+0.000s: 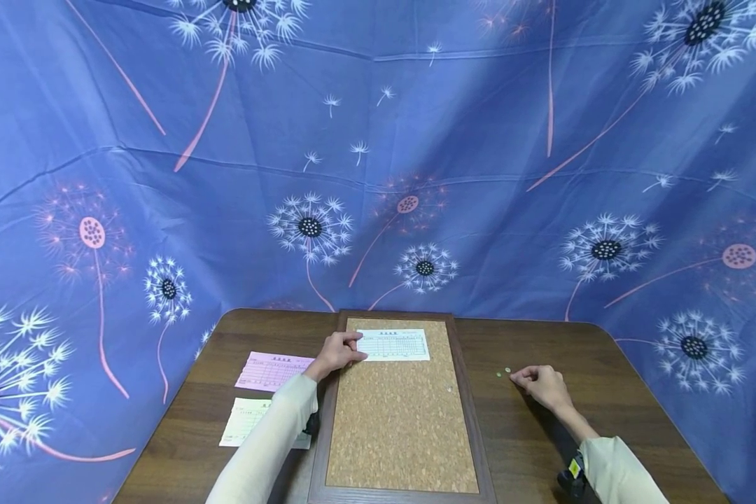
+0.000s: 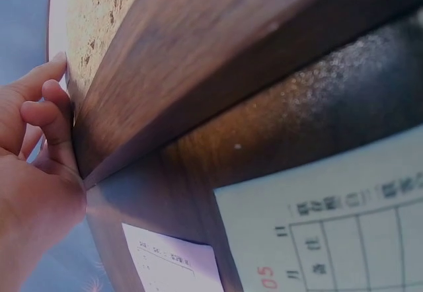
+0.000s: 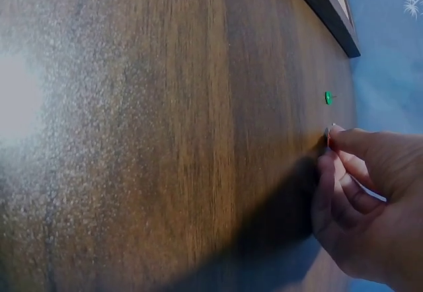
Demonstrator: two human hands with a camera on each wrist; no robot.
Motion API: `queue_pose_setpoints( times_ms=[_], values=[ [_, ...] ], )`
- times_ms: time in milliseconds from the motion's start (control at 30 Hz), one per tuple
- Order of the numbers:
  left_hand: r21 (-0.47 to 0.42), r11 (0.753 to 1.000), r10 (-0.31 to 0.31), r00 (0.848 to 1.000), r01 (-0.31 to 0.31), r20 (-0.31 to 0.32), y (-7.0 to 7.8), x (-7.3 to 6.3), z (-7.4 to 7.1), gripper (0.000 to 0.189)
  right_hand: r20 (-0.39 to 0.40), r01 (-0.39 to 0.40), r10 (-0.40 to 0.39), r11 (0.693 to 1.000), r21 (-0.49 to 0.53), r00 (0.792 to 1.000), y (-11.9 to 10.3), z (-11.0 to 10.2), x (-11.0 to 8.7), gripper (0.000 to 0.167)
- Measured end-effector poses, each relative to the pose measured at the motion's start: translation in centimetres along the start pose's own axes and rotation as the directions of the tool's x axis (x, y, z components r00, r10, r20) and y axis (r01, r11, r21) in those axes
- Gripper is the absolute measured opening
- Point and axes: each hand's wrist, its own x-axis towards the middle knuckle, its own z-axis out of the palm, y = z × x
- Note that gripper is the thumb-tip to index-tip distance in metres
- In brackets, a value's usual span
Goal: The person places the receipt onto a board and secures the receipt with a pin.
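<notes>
A white printed form (image 1: 393,345) lies across the upper part of a wood-framed corkboard (image 1: 403,427). At the form's left edge, my left hand (image 1: 338,352) presses the paper against the cork with its fingertips. On the table right of the board, my right hand (image 1: 544,385) has thumb and finger closed around a small thumbtack (image 3: 328,135), mostly covered by the fingertips. Close by lies a green thumbtack (image 3: 328,98), its pin pointing sideways.
Left of the board, a pink form (image 1: 271,371) lies above a pale green form (image 1: 246,418), both partly covered by my left arm. The dark wooden table (image 1: 542,339) meets a blue dandelion-patterned cloth (image 1: 479,140) at the back.
</notes>
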Motion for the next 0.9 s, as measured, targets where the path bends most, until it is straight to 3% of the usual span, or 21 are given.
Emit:
queue_pose_setpoints(
  times_ms=[333, 700, 900],
  values=[
    [-0.027, 0.999, 0.031, 1.0, -0.031, -0.001, 0.0, -0.1, 0.1, 0.052, 0.033, -0.068, 0.064, 0.989, 0.133, 0.997, 0.1, -0.3, -0.6, 0.023],
    [-0.019, 1.0, 0.01, 1.0, -0.01, -0.01, 0.2, -0.2, 0.0, 0.049, 0.074, -0.011, 0.001, 0.992, 0.126, 0.997, 0.8, -0.4, -0.9, 0.016],
    [-0.014, 1.0, 0.002, 1.0, -0.003, -0.007, 0.1, -0.2, 0.0, 0.049, 0.134, 0.006, -0.022, 0.994, 0.112, 0.991, 0.7, -1.1, -1.2, 0.016]
  ],
)
